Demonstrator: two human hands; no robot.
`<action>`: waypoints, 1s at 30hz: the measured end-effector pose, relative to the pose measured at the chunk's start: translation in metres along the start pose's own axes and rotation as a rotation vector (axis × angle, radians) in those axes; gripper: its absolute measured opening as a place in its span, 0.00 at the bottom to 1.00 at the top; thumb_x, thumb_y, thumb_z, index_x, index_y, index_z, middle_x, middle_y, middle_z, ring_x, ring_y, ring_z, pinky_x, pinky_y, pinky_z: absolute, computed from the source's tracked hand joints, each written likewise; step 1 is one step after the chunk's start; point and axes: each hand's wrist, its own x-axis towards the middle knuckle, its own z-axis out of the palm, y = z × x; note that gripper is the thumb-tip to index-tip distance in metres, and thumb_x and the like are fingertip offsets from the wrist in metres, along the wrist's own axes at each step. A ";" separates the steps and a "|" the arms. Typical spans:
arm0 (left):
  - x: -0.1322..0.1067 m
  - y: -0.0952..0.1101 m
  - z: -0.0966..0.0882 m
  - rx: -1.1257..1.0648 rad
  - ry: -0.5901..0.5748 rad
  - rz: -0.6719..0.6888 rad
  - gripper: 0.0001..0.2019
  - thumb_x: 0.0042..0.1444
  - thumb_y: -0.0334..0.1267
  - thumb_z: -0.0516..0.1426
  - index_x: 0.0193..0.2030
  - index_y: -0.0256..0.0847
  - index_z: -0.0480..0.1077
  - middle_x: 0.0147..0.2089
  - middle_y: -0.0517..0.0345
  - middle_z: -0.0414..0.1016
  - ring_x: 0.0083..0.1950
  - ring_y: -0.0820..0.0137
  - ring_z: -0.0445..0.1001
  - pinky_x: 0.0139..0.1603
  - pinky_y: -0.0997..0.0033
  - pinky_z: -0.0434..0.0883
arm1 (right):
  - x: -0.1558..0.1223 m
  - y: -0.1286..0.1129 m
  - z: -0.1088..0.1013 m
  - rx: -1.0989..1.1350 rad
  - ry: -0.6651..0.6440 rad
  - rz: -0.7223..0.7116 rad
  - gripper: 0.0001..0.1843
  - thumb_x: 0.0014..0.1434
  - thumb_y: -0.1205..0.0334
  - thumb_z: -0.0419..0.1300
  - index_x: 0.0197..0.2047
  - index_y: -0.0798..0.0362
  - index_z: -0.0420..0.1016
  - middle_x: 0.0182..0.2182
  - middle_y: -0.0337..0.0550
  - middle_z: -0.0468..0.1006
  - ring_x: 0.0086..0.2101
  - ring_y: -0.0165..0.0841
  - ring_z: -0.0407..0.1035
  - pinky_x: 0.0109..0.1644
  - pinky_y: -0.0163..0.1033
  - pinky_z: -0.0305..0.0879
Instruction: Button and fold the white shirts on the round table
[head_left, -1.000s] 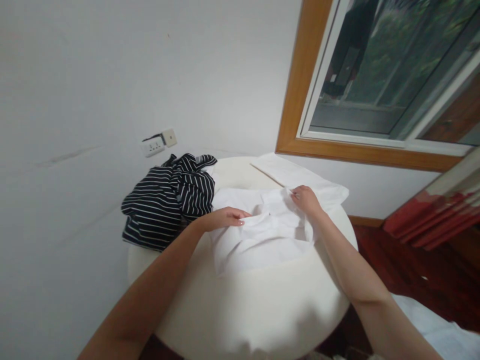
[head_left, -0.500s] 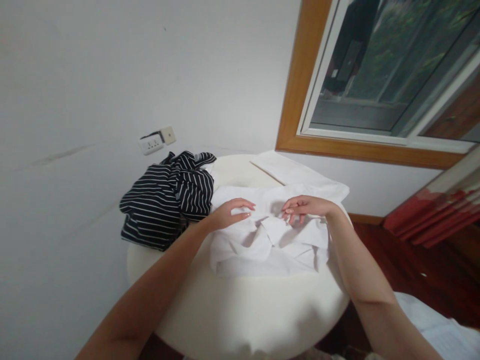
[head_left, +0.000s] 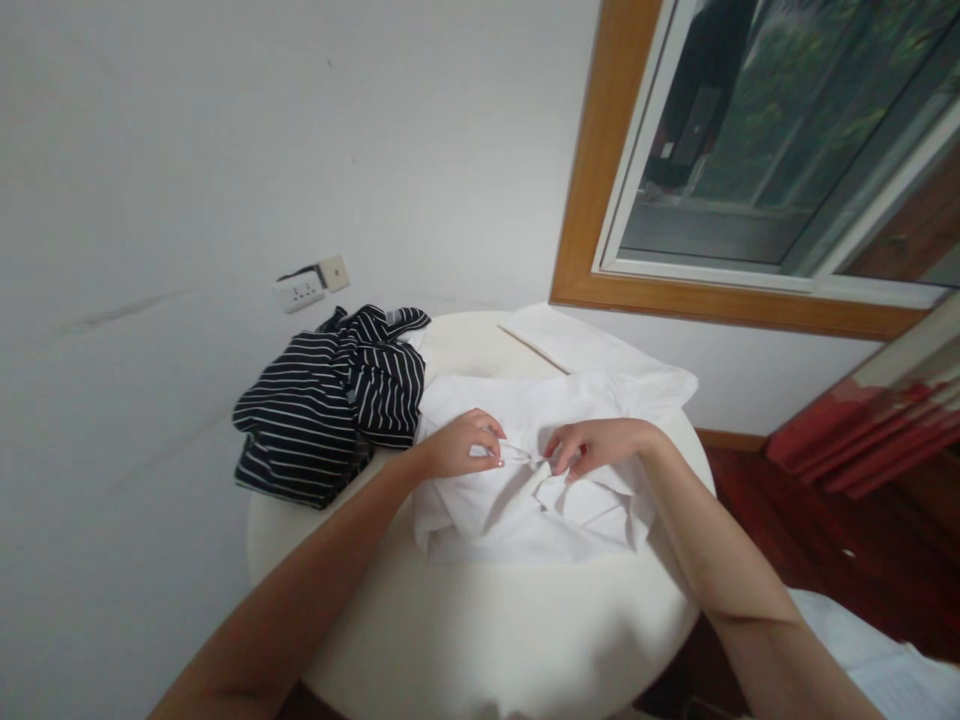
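Note:
A crumpled white shirt [head_left: 525, 510] lies on the round white table [head_left: 487, 630]. Both hands sit close together on the shirt's middle. My left hand [head_left: 459, 445] has its fingers curled and pinches a fold of the white cloth. My right hand [head_left: 589, 445], a few centimetres to its right, pinches the same stretch of fabric with bent fingers. Both forearms reach in from the bottom of the view.
A black-and-white striped garment [head_left: 330, 400] is heaped on the table's left edge. A folded white cloth [head_left: 592, 350] lies at the back by the wooden window frame [head_left: 592, 200]. A wall socket [head_left: 300, 290] is behind; red flooring [head_left: 825, 540] lies to the right.
My hands came together from the shirt's sides to its middle. The fingers went from spread to pinching the cloth, and the fabric bunched up between them.

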 end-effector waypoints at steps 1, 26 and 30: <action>-0.001 0.000 -0.001 -0.006 0.001 -0.001 0.13 0.57 0.47 0.57 0.31 0.42 0.77 0.46 0.51 0.74 0.50 0.66 0.69 0.56 0.65 0.62 | -0.003 -0.002 0.000 -0.001 -0.003 0.017 0.17 0.52 0.50 0.65 0.41 0.53 0.81 0.51 0.45 0.73 0.46 0.34 0.69 0.53 0.35 0.62; -0.007 0.014 -0.019 -0.630 -0.454 -0.322 0.18 0.56 0.50 0.57 0.48 0.43 0.75 0.30 0.57 0.79 0.31 0.71 0.76 0.34 0.75 0.69 | 0.006 0.014 -0.041 0.081 0.217 0.453 0.19 0.54 0.44 0.60 0.30 0.53 0.70 0.18 0.39 0.73 0.20 0.31 0.70 0.23 0.32 0.60; -0.008 0.010 -0.014 -0.760 -0.505 -0.360 0.18 0.54 0.50 0.59 0.48 0.42 0.74 0.33 0.57 0.80 0.31 0.71 0.78 0.34 0.75 0.71 | 0.028 0.010 -0.084 -0.089 0.627 0.448 0.20 0.59 0.47 0.57 0.39 0.57 0.74 0.31 0.50 0.79 0.30 0.36 0.75 0.33 0.38 0.69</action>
